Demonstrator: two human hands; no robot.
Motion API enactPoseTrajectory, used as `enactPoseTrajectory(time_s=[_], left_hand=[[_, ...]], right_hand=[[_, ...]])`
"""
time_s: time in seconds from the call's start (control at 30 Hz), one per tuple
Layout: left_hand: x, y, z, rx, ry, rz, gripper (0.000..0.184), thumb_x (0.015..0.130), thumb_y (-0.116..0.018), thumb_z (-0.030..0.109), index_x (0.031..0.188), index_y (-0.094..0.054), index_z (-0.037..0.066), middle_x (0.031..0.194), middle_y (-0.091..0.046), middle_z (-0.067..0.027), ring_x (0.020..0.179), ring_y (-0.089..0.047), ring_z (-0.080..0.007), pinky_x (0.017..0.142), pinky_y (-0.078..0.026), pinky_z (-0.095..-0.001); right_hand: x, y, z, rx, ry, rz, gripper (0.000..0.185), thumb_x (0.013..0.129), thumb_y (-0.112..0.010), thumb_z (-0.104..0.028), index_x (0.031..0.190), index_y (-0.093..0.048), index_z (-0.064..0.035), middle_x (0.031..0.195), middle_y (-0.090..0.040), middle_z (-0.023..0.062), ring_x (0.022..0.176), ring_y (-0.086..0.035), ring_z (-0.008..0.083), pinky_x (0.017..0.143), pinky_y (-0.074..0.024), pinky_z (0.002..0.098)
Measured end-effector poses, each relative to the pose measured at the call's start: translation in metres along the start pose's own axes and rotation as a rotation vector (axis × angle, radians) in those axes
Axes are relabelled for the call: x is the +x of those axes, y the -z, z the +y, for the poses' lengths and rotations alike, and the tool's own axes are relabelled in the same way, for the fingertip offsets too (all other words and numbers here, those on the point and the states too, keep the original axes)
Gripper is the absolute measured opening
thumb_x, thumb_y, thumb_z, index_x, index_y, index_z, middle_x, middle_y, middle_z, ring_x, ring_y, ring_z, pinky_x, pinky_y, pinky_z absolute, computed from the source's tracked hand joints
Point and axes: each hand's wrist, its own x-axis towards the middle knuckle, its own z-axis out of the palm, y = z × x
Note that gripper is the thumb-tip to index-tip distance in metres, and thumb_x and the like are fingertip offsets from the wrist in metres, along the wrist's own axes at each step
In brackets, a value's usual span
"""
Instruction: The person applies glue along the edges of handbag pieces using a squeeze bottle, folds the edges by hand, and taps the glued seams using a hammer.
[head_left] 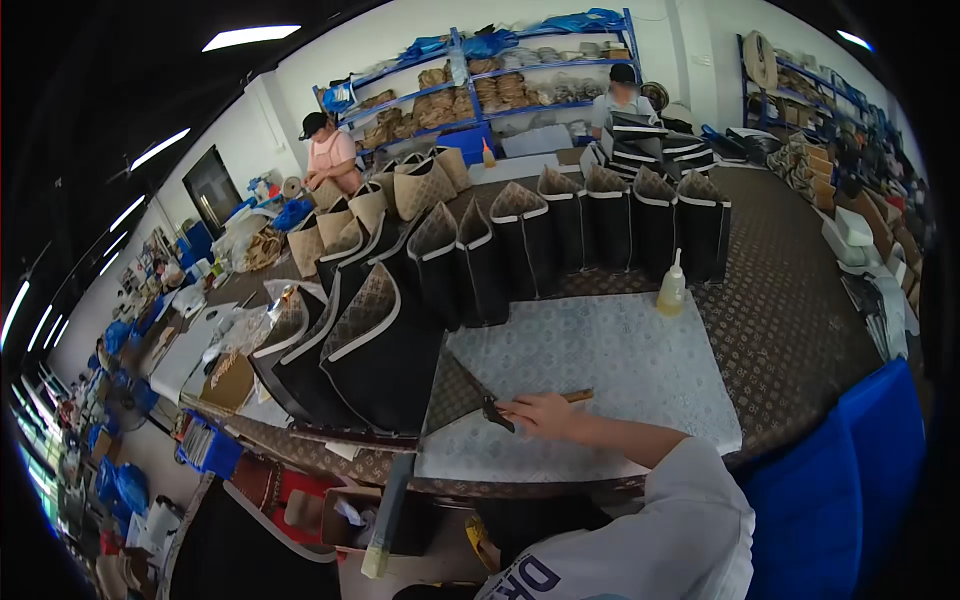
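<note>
My right hand is closed round a hammer-like tool with a dark head and a wooden handle, low over the pale patterned work sheet. Just left of the tool's head lies a brown patterned flap, beside a large black bag piece with a light rim and patterned lining. My left hand does not show. A squeeze bottle with yellowish liquid stands upright near the sheet's far right corner.
Several black bag pieces stand in a curved row behind the sheet. One person handles tan pieces at the far left; another is behind black pieces. Blue sheeting hangs at right. A box is below the table edge.
</note>
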Motion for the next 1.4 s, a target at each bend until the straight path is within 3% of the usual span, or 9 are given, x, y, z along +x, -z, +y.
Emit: enactPoseTrajectory(time_s=[0.17, 0.3, 0.47, 0.8, 0.93, 1.13, 1.23, 1.33, 1.4], left_hand=[[0.046, -0.038, 0.030, 0.060, -0.095, -0.035, 0.101, 0.071, -0.080, 0.032, 0.150, -0.022, 0.009, 0.154, -0.020, -0.0230, 0.136, -0.035, -0.0393, 0.112, -0.026, -0.0519], [0.093, -0.084, 0.064, 0.085, -0.216, -0.040, 0.099, 0.071, -0.080, 0.032, 0.150, -0.024, 0.011, 0.154, -0.019, -0.0237, 0.135, -0.035, -0.0410, 0.111, -0.025, -0.0548], [0.161, -0.162, 0.113, 0.075, -0.402, -0.013, 0.096, 0.072, -0.081, 0.031, 0.149, -0.026, 0.013, 0.154, -0.018, -0.0246, 0.134, -0.035, -0.0431, 0.111, -0.024, -0.0584], [0.337, -0.410, 0.242, -0.074, -0.779, 0.228, 0.090, 0.074, -0.082, 0.029, 0.148, -0.031, 0.017, 0.154, -0.015, -0.0263, 0.132, -0.035, -0.0472, 0.109, -0.022, -0.0656], [0.339, -0.418, 0.263, -0.181, -0.896, 0.358, 0.079, 0.076, -0.080, 0.024, 0.143, -0.039, 0.018, 0.153, -0.022, -0.0208, 0.132, -0.039, -0.0423, 0.108, -0.020, -0.0672], [0.272, -0.295, 0.156, 0.086, -0.749, 0.350, 0.022, 0.085, -0.067, 0.013, 0.107, -0.067, 0.013, 0.124, -0.058, -0.0099, 0.118, -0.054, -0.0287, 0.111, -0.022, -0.0550], [0.236, -0.252, 0.050, 0.020, -0.512, 0.349, 0.012, 0.087, -0.059, 0.000, 0.095, -0.067, 0.005, 0.098, -0.066, -0.0116, 0.093, -0.063, -0.0295, 0.088, -0.046, -0.0369], [0.176, -0.245, -0.077, 0.077, -0.064, 0.233, 0.013, 0.094, -0.054, 0.003, 0.103, -0.064, -0.001, 0.090, -0.069, -0.0109, 0.084, -0.063, -0.0146, 0.077, -0.049, -0.0286], [0.128, -0.258, -0.119, -0.080, 0.084, 0.241, 0.013, 0.096, -0.051, 0.005, 0.101, -0.063, 0.001, 0.076, -0.062, -0.0105, 0.066, -0.060, -0.0182, 0.062, -0.047, -0.0295]], right_hand=[[-0.024, -0.002, 0.030, -0.054, 0.040, -0.049, 0.039, 0.092, -0.061, -0.024, 0.130, -0.057, -0.0202, 0.094, -0.061, 0.0033, 0.069, -0.064, 0.0236, 0.056, -0.0524, 0.0353], [-0.026, -0.006, 0.037, 0.039, 0.091, -0.041, 0.043, 0.083, -0.065, -0.016, 0.125, -0.059, -0.0178, 0.088, -0.056, 0.0044, 0.080, -0.062, 0.0260, 0.069, -0.0521, 0.0391], [-0.024, -0.009, 0.040, 0.049, 0.057, -0.248, 0.047, 0.081, -0.068, -0.014, 0.128, -0.061, -0.0139, 0.106, -0.064, 0.0053, 0.109, -0.056, 0.0218, 0.092, -0.0479, 0.0343], [-0.024, -0.007, 0.048, 0.232, 0.003, -0.121, 0.037, 0.080, -0.069, -0.012, 0.117, -0.066, -0.0123, 0.098, -0.062, 0.0067, 0.100, -0.056, 0.0268, 0.082, -0.0479, 0.0399], [-0.027, -0.001, 0.051, 0.235, -0.048, -0.126, 0.036, 0.080, -0.069, -0.012, 0.116, -0.066, -0.0120, 0.097, -0.062, 0.0075, 0.098, -0.057, 0.0275, 0.081, -0.0479, 0.0405], [-0.028, 0.005, 0.055, 0.240, -0.177, -0.127, 0.035, 0.080, -0.070, -0.012, 0.115, -0.066, -0.0116, 0.096, -0.062, 0.0086, 0.096, -0.057, 0.0285, 0.080, -0.0481, 0.0413], [-0.024, 0.002, 0.054, 0.241, -0.227, -0.132, 0.034, 0.080, -0.070, -0.012, 0.114, -0.066, -0.0114, 0.096, -0.062, 0.0092, 0.095, -0.057, 0.0291, 0.079, -0.0481, 0.0417], [-0.015, 0.001, 0.048, 0.234, -0.282, -0.173, 0.033, 0.081, -0.070, -0.013, 0.113, -0.066, -0.0110, 0.095, -0.061, 0.0104, 0.093, -0.057, 0.0303, 0.078, -0.0483, 0.0422], [-0.010, 0.005, 0.043, 0.222, -0.333, -0.216, 0.030, 0.082, -0.070, -0.014, 0.112, -0.066, -0.0104, 0.094, -0.060, 0.0121, 0.091, -0.057, 0.0320, 0.076, -0.0486, 0.0428]])
